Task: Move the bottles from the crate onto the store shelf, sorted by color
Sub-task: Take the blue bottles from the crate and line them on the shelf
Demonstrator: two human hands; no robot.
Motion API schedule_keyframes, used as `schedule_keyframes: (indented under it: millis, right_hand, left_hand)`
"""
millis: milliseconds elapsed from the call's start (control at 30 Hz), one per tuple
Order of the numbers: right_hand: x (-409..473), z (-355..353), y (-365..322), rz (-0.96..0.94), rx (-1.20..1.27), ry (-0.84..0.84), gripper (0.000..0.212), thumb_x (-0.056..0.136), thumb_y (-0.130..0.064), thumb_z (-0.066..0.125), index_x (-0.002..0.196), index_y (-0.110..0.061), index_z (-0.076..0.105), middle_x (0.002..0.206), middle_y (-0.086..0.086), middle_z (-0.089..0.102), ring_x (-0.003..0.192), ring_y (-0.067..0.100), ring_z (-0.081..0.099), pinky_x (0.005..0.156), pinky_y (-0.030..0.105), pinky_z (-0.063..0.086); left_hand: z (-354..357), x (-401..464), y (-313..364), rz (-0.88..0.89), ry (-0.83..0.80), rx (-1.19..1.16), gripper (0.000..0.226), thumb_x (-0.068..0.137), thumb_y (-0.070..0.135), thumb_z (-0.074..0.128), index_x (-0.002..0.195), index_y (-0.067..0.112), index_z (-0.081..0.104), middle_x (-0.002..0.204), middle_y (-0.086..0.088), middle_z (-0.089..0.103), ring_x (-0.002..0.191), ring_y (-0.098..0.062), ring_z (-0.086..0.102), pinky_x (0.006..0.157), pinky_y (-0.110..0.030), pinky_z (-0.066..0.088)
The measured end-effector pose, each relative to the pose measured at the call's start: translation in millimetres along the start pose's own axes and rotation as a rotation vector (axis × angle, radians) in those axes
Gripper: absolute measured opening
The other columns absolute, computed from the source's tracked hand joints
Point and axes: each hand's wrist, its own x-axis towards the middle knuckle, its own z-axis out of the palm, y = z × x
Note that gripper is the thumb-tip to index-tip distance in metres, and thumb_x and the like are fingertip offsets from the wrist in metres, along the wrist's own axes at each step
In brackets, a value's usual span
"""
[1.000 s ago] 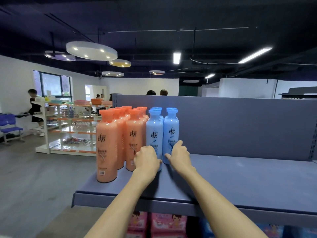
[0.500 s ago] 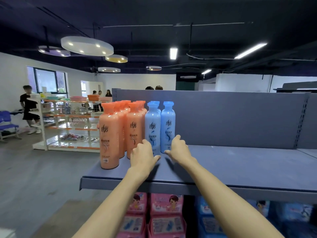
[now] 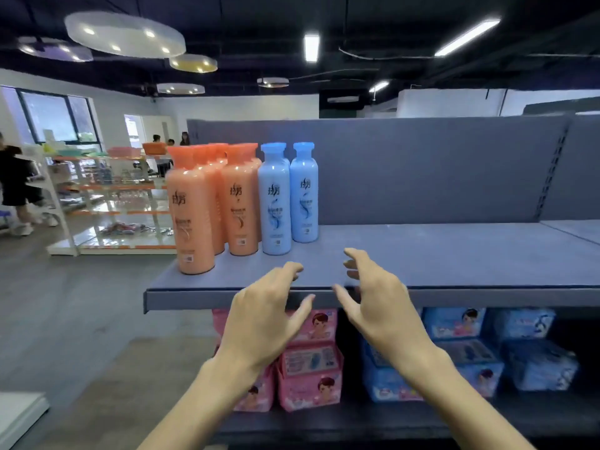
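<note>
Both hands empty, fingers spread and loosely curled. Left hand (image 3: pixel 263 316) and right hand (image 3: pixel 376 303) hover side by side at the shelf (image 3: pixel 454 264) front edge, touching no bottle. Orange bottles (image 3: pixel 211 206) stand upright beyond and left of the left fingers (image 3: pixel 289 271); blue bottles (image 3: pixel 289 199) just right of them, beyond the fingertips. Shelf right of the right fingers (image 3: pixel 357 258) is bare. Pink packs (image 3: pixel 308 362) and blue packs (image 3: pixel 487 352) sit below the hands.
</note>
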Motion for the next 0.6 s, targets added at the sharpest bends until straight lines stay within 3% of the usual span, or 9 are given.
schedule_keyframes:
  millis: [200, 367, 467, 600]
  right_hand:
    - [-56.8, 7.7, 36.8, -0.015, -0.078, 0.033, 0.038, 0.09, -0.027, 0.066, 0.125, -0.016, 0.056, 0.111, -0.002, 0.065, 0.097, 0.02, 0.065, 0.075, 0.042, 0.055]
    - [-122.0, 27.5, 83.7, 0.126, -0.118, -0.066, 0.038, 0.09, -0.029, 0.067, 0.123, -0.013, 0.058, 0.107, -0.001, 0.065, 0.092, 0.018, 0.065, 0.077, 0.039, 0.055]
    - [-182.3, 58.6, 126.8, 0.289, -0.158, -0.21, 0.037, 0.09, -0.032, 0.066, 0.12, -0.012, 0.059, 0.099, 0.002, 0.064, 0.088, 0.022, 0.065, 0.073, 0.037, 0.054]
    - [-296.8, 107.7, 194.2, 0.648, -0.213, -0.597, 0.038, 0.094, -0.036, 0.06, 0.124, -0.012, 0.052, 0.107, 0.008, 0.063, 0.094, 0.03, 0.063, 0.073, 0.038, 0.048]
  left_hand:
    - [37.7, -33.8, 18.5, 0.104, -0.128, 0.059, 0.04, 0.086, 0.047, 0.051, 0.118, 0.023, 0.057, 0.099, 0.007, 0.067, 0.085, -0.017, 0.069, 0.059, -0.036, 0.056]
    - [97.2, -81.7, 24.0, 0.068, -0.316, -0.004, 0.039, 0.084, 0.046, 0.051, 0.114, 0.022, 0.058, 0.089, 0.007, 0.065, 0.075, -0.02, 0.067, 0.053, -0.032, 0.052]
    - [145.7, -135.5, 26.2, 0.028, -0.455, -0.074, 0.037, 0.085, 0.041, 0.059, 0.116, 0.021, 0.058, 0.093, 0.004, 0.067, 0.077, -0.024, 0.067, 0.057, -0.037, 0.054]
    - [213.7, -242.5, 37.9, -0.105, -0.778, -0.146, 0.039, 0.082, 0.038, 0.07, 0.117, 0.022, 0.06, 0.096, 0.002, 0.067, 0.08, -0.028, 0.068, 0.059, -0.038, 0.055]
